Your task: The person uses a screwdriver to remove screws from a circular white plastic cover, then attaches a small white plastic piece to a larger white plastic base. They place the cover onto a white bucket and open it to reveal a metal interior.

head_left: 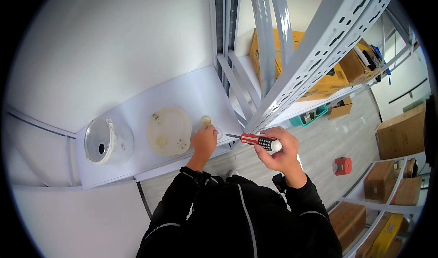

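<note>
Jacket (246, 221), black: mine, lower middle of the frame, nearest the lens.

Bucket (123, 141), translucent, dark round patch showing in it: left of frame, on the white shelf (200, 87).

Disc (169, 131), pale, round, brown-stained: left of centre, flat on the same shelf, apart from the bucket.

Left hand (204, 141), bare: just left of centre, fingers bent together at a small round piece (206, 121), yellowish. Whether I grip it or only touch it, I cannot tell. Hazard: a careless nudge could roll or slide it away.

Ring (219, 133), pale: centre, just right of those fingers, on the shelf near its edge; a sweep of the hand could knock it to the floor (315, 153).

Screwdriver (255, 140), red, black and white: right of centre, tip pointing left towards my other hand. Hazard: a sudden thrust or slip could jab those fingers.

Right hand (289, 155), bare: closed round the handle's white end, thumb below. Held this far back, the tip could wander.

Upright (319, 53), perforated metal: upper right; raising the tool carelessly could strike it.
</note>
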### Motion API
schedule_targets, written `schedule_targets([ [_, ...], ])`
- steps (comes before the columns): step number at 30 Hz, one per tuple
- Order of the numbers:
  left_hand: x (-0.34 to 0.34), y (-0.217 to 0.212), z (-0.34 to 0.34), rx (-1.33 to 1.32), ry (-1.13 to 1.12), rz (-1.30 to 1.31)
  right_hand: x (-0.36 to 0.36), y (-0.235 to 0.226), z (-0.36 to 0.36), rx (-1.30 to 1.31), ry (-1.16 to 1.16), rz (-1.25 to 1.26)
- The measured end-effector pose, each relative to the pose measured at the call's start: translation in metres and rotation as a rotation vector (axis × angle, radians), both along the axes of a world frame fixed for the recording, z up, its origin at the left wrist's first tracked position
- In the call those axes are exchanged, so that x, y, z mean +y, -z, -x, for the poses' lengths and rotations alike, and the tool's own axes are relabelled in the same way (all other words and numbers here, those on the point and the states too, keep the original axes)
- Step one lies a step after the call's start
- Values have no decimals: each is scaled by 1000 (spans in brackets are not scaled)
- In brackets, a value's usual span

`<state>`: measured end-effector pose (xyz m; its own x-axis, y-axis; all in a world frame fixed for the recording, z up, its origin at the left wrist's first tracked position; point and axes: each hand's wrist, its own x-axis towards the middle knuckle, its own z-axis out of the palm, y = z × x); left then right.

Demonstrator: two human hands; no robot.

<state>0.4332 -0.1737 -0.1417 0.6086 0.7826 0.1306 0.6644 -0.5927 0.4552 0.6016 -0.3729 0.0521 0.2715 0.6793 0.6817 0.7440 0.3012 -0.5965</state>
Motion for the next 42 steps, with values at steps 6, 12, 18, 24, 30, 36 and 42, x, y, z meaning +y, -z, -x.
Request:
schedule_targets([
  [6,-4,15,-15,21,-99,-49,-1,-1,-21,-16,-59,-29],
  [12,-3,21,-19,58,-116,6,-3,-1,-33,-34,-123,11],
  [18,-9,-10,-14,-215,-97,97,5,0,-34,-37,-186,-18],
  [24,2,-68,4,-583,-91,49,27,-2,-19,13,-192,-147],
  [30,4,-103,39,-638,-137,253,51,-3,1,29,-197,-204],
  [36,15,-109,75,-714,-88,256,76,-2,27,69,-204,-187],
  [42,37,-105,105,-816,-56,297,99,2,55,115,-215,-153],
])
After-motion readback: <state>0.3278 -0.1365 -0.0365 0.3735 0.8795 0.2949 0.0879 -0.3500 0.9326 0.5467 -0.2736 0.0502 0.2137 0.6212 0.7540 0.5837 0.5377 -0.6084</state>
